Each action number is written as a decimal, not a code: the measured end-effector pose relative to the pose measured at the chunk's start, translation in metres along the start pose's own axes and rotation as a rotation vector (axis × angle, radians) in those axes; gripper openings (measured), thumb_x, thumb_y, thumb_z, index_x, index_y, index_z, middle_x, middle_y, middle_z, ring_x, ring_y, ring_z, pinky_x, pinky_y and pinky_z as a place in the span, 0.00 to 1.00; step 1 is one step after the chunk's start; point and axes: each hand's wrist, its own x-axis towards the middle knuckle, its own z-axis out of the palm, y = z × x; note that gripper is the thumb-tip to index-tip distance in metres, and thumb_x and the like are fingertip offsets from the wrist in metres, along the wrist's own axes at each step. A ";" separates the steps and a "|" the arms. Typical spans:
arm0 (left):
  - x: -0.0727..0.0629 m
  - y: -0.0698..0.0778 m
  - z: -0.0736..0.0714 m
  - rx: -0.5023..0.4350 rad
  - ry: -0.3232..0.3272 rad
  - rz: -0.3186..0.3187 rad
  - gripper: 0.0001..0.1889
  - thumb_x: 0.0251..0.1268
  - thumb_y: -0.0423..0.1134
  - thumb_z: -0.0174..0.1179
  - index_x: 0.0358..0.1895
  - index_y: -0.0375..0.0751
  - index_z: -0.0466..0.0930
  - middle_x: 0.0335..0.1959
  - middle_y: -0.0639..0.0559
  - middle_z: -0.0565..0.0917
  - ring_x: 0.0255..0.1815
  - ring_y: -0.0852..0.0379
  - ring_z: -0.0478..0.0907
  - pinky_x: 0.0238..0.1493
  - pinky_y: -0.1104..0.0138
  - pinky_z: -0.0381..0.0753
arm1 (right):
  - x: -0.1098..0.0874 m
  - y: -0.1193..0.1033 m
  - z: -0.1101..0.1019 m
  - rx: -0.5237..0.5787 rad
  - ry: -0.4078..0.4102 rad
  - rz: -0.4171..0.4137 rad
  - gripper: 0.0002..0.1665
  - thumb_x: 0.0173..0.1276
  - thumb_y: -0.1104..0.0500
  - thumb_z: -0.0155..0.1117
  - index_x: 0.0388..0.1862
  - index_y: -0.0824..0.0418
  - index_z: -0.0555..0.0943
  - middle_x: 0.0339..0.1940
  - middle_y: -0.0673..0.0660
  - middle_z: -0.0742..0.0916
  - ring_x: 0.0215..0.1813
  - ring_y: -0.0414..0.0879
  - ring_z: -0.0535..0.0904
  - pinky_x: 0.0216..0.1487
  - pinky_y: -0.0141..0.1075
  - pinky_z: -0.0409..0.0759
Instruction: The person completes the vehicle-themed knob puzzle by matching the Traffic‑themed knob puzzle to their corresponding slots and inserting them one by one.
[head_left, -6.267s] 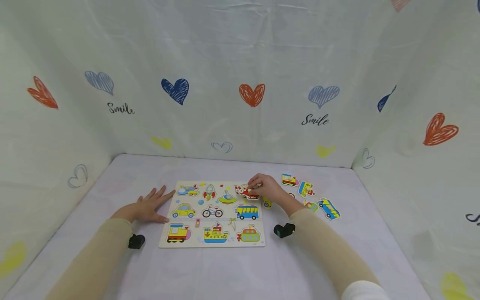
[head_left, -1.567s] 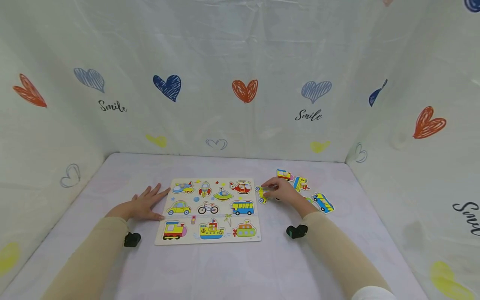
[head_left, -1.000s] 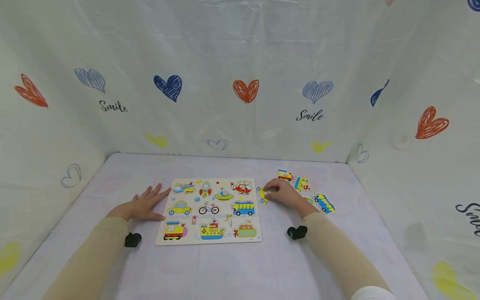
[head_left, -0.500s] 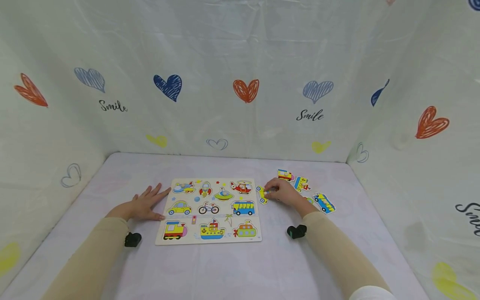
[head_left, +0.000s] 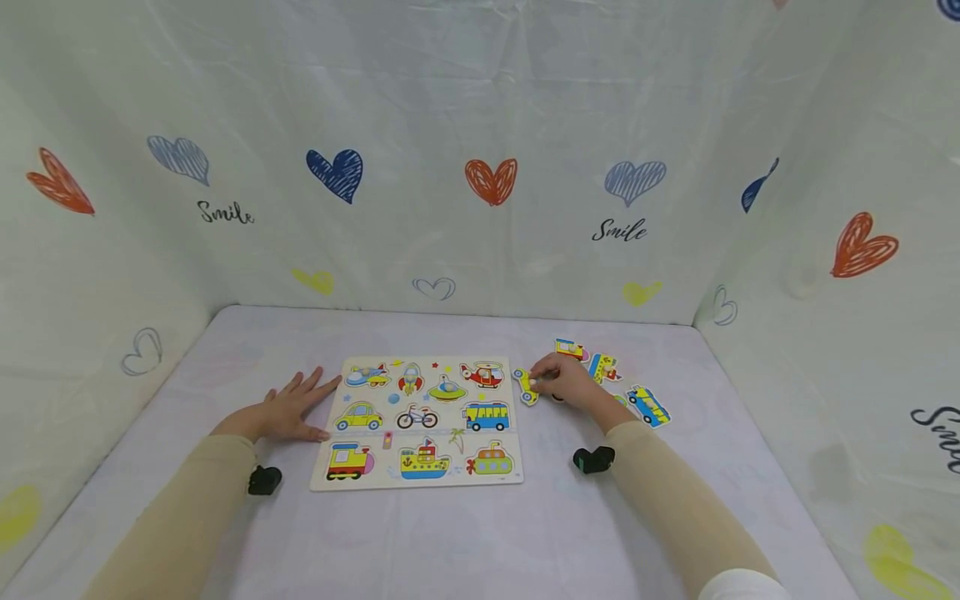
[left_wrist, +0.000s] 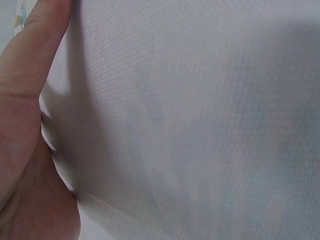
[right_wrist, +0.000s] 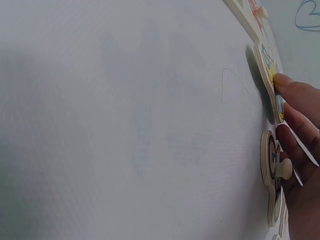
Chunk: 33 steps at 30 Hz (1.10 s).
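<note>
My right hand point(head_left: 567, 383) pinches the yellow car puzzle piece point(head_left: 523, 387) just off the right edge of the puzzle board point(head_left: 375, 485). In the right wrist view, this car piece point(right_wrist: 266, 75) is tilted slightly off the table, casting a shadow. Under the same hand lies a bicycle piece point(right_wrist: 271, 172) with a round wooden knob. My left hand point(head_left: 288, 410) lies flat, fingers spread, touching the board's left edge. On the board are vehicle pictures, among them a helicopter point(head_left: 482, 375), a yellow car point(head_left: 359, 415) and a bicycle point(head_left: 417, 417).
Loose pieces lie right of the board: a train point(head_left: 570, 350), a ship point(head_left: 603, 367), a bus point(head_left: 648, 406) and a green-yellow piece point(head_left: 619, 400) partly hidden by the right wrist. A white curtain with printed hearts point(head_left: 491, 182) surrounds the table.
Earlier, my right hand was at the helicopter on the board; it then moved right to the yellow car piece. Lately the car piece has turned slightly. My left hand stays in place.
</note>
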 end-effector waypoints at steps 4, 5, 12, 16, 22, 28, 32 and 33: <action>0.000 0.000 0.000 -0.004 0.001 0.001 0.56 0.50 0.60 0.71 0.77 0.42 0.48 0.75 0.27 0.38 0.72 0.23 0.31 0.62 0.27 0.32 | 0.002 0.000 0.000 -0.005 0.003 0.004 0.07 0.62 0.57 0.72 0.39 0.51 0.87 0.45 0.49 0.83 0.47 0.49 0.76 0.50 0.42 0.79; 0.000 0.000 0.000 -0.003 0.003 0.003 0.56 0.49 0.60 0.71 0.77 0.42 0.48 0.75 0.27 0.38 0.72 0.22 0.31 0.62 0.26 0.33 | 0.002 -0.001 -0.001 -0.010 0.002 -0.001 0.07 0.62 0.57 0.72 0.40 0.51 0.87 0.46 0.49 0.83 0.48 0.49 0.76 0.50 0.41 0.79; -0.001 0.001 0.000 0.001 -0.001 -0.001 0.56 0.49 0.60 0.71 0.77 0.42 0.48 0.76 0.27 0.39 0.73 0.23 0.31 0.62 0.26 0.33 | 0.005 -0.010 0.001 -0.047 -0.012 -0.061 0.07 0.62 0.57 0.73 0.40 0.51 0.86 0.47 0.47 0.84 0.49 0.47 0.77 0.50 0.42 0.78; 0.000 0.002 0.000 0.014 -0.003 0.003 0.56 0.49 0.61 0.70 0.77 0.42 0.48 0.75 0.27 0.39 0.72 0.22 0.32 0.61 0.26 0.34 | 0.006 -0.018 0.004 -0.029 -0.020 -0.068 0.07 0.62 0.57 0.73 0.39 0.51 0.87 0.47 0.47 0.84 0.49 0.46 0.77 0.50 0.41 0.78; 0.001 -0.001 0.001 0.019 0.001 0.016 0.56 0.49 0.62 0.70 0.77 0.42 0.48 0.75 0.26 0.39 0.72 0.21 0.32 0.61 0.25 0.34 | 0.007 -0.032 0.013 -0.020 -0.054 -0.120 0.06 0.61 0.58 0.73 0.39 0.53 0.88 0.47 0.47 0.84 0.49 0.44 0.77 0.48 0.38 0.77; 0.002 -0.002 0.002 0.012 0.001 0.020 0.56 0.49 0.62 0.70 0.77 0.43 0.48 0.75 0.27 0.39 0.72 0.22 0.32 0.60 0.25 0.34 | 0.009 -0.045 0.024 0.009 -0.101 -0.148 0.07 0.61 0.59 0.74 0.38 0.53 0.88 0.47 0.48 0.84 0.51 0.45 0.77 0.49 0.39 0.77; 0.003 -0.005 0.003 0.015 0.000 0.019 0.57 0.49 0.62 0.70 0.77 0.43 0.48 0.76 0.27 0.38 0.72 0.22 0.32 0.61 0.25 0.33 | 0.011 -0.048 0.031 0.009 -0.112 -0.163 0.06 0.61 0.59 0.73 0.38 0.52 0.88 0.47 0.46 0.84 0.51 0.43 0.76 0.49 0.38 0.77; 0.003 -0.005 0.003 0.015 0.001 0.018 0.57 0.49 0.62 0.69 0.77 0.43 0.48 0.76 0.27 0.38 0.72 0.22 0.32 0.61 0.25 0.33 | 0.012 -0.048 0.033 0.008 -0.113 -0.166 0.06 0.61 0.59 0.73 0.38 0.52 0.88 0.46 0.46 0.84 0.50 0.43 0.76 0.49 0.37 0.77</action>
